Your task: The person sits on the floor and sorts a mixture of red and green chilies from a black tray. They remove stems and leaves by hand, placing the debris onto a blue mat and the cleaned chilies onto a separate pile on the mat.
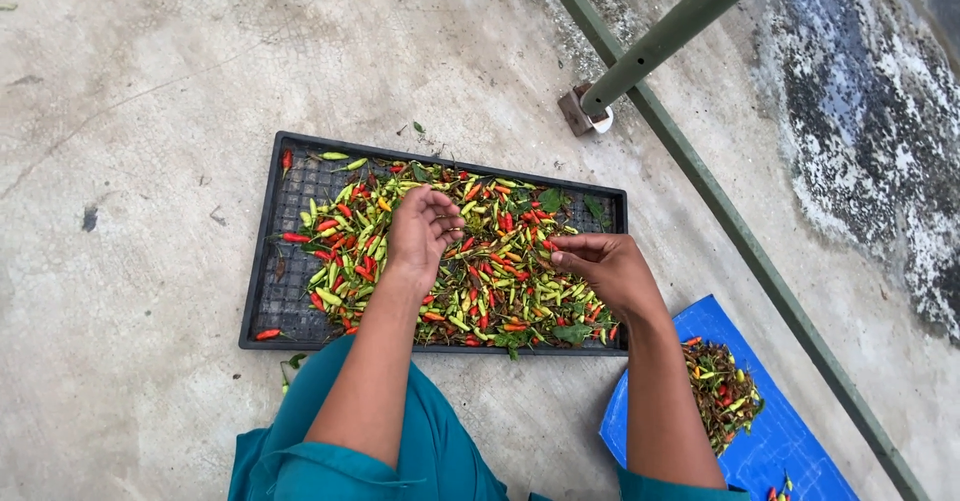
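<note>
Rough grey concrete point(130, 91) is stretching under everything, stained dark at far right. On it a black mesh tray point(268, 281) is lying flat, its left part showing bare grid with a few stray pods, the rest carrying a heap of small chillies point(500, 291): slim, pointed pods, red, green, pale yellow and a few orange, mixed with thin stems and some green leaves. Over the heap's left half the left hand point(420, 233) is hovering, fingers curled loosely inward; whether it is holding any pods I cannot tell. Further right the right hand point(605, 266) is hanging above the heap, fingertips pinched together near a stem, though what they are gripping is too small to tell. Teal sleeves point(330, 466) are showing below. At right a blue sheet point(790, 441) is bearing a darker pile of stems point(720, 391), and a green metal rail point(760, 261) is running diagonally past it.
</note>
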